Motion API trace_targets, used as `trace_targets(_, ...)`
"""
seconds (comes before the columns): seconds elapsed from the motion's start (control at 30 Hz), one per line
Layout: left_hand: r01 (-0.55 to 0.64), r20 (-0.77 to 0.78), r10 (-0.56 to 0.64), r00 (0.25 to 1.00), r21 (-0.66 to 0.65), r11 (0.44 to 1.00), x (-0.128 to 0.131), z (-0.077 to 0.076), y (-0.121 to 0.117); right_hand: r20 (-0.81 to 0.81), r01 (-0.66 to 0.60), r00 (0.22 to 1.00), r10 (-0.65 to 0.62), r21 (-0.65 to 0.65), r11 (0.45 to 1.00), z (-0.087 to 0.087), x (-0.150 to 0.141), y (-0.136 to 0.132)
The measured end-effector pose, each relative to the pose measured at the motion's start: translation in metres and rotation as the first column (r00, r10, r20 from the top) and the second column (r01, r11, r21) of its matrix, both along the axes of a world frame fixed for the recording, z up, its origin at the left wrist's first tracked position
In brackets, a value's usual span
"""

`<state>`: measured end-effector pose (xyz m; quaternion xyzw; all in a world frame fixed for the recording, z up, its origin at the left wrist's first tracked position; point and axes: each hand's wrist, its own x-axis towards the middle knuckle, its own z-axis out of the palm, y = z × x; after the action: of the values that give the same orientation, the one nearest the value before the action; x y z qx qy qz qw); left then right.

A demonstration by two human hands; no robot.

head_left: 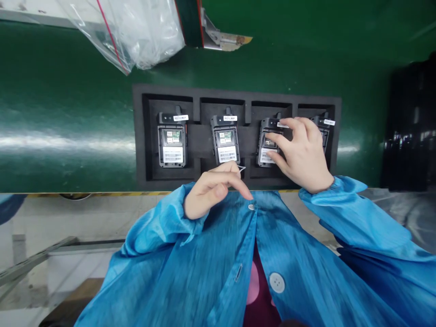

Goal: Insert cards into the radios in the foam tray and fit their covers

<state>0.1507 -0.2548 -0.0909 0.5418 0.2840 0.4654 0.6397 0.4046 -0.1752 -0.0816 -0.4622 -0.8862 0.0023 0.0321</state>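
A black foam tray (235, 180) holds several black handheld devices, each with an open compartment and white barcode labels. My right hand (301, 152) is over the third device (263, 144) from the left, index fingertip at its compartment and thumb by the lower label. Those fingers are spread; whether they pinch anything small is hidden. The fourth device (326, 134) is partly covered by this hand. Just below the second device (225, 138), my left hand (216, 185) hovers with its index finger stretched out. A thin white piece (241, 169) shows beside its fingers. The first device (172, 141) lies untouched.
A clear plastic bag (146, 32) with a red strip lies at the upper left on the green table (68, 104). Beside it a metal bracket (226, 41) juts out. A dark object (410, 127) stands at the right edge.
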Motion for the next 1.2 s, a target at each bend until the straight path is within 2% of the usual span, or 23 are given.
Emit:
trace_targets(0.1,0.014,0.078,-0.007,0.997,-0.094,0.996,0.001,-0.003,-0.001,-0.175,0.033,0.984,-0.03,0.015,0.999,0.017,-0.014,-0.005)
trace_targets(0.17,0.019,0.069,-0.008,0.998,-0.156,0.988,0.001,-0.005,-0.002,-0.337,0.015,0.941,-0.026,-0.035,0.999,0.03,-0.029,-0.011)
trace_targets(0.23,0.009,0.018,-0.005,1.0,-0.208,0.978,-0.001,-0.006,-0.003,-0.459,-0.089,0.888,0.008,-0.156,0.984,0.042,-0.046,-0.015)
trace_targets(0.33,-0.022,-0.014,0.019,1.0,-0.239,0.971,-0.004,-0.006,-0.004,-0.553,-0.246,0.833,0.037,-0.31,0.918,0.052,-0.065,-0.015)
trace_targets(0.4,-0.031,0.021,0.037,0.999,-0.228,0.973,-0.006,-0.005,-0.005,-0.573,-0.279,0.819,0.034,-0.345,0.896,0.053,-0.072,-0.012)
trace_targets(0.53,-0.032,0.096,0.052,0.994,-0.194,0.98,-0.008,-0.004,-0.003,-0.591,-0.291,0.806,0.04,-0.336,0.896,0.05,-0.08,-0.008)
trace_targets(0.67,-0.04,0.182,0.082,0.98,-0.223,0.974,-0.011,-0.006,-0.003,-0.59,-0.31,0.805,0.06,-0.332,0.891,0.047,-0.085,-0.007)
trace_targets(0.77,-0.114,0.074,0.133,0.988,-0.224,0.968,-0.016,-0.008,-0.006,-0.577,-0.282,0.814,0.062,-0.3,0.911,0.049,-0.084,-0.007)
trace_targets(0.87,-0.25,-0.072,0.243,0.967,-0.115,0.961,-0.023,-0.011,-0.01,-0.528,-0.218,0.849,0.036,-0.286,0.933,0.051,-0.083,-0.003)
trace_targets(0.93,-0.383,-0.206,0.379,0.902,0.022,0.923,-0.029,-0.013,-0.011,-0.488,-0.192,0.872,0.021,-0.302,0.934,0.048,-0.082,0.002)
trace_targets(1.0,-0.478,-0.332,0.527,0.782,0.222,0.85,-0.035,-0.014,-0.01,-0.446,-0.178,0.895,0.013,-0.33,0.927,0.038,-0.083,0.011)
trace_targets(1.03,-0.48,-0.395,0.576,0.716,0.321,0.816,-0.037,-0.014,-0.009,-0.42,-0.162,0.908,0.005,-0.337,0.927,0.03,-0.084,0.016)
trace_targets(1.1,-0.386,-0.527,0.606,0.596,0.473,0.792,-0.04,-0.013,-0.005,-0.367,-0.11,0.93,-0.016,-0.32,0.941,0.013,-0.087,0.025)
trace_targets(1.2,-0.158,-0.717,0.552,0.426,0.542,0.825,-0.038,-0.011,0.001,-0.329,-0.052,0.944,-0.032,-0.242,0.969,-0.008,-0.091,0.034)
